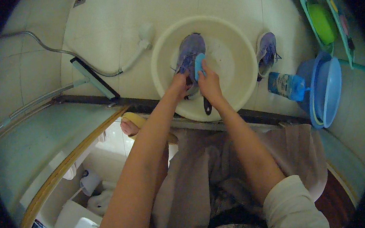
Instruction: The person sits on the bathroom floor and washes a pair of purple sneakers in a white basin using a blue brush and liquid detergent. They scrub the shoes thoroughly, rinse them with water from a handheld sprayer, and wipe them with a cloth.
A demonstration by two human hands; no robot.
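A purple sneaker lies in a round cream basin, its toe pointing away from me. My left hand grips it near the ankle opening, with some fingers hidden in or behind the shoe. My right hand is closed around a scrub brush with a light blue head and a black handle. The brush head rests against the right side of the sneaker. A second purple sneaker stands on the tiles just right of the basin.
Right of the basin are a blue liquid bottle, blue basins and a green rack. On the left lie a shower head with its hose and a floor squeegee. A dark threshold runs along the near side.
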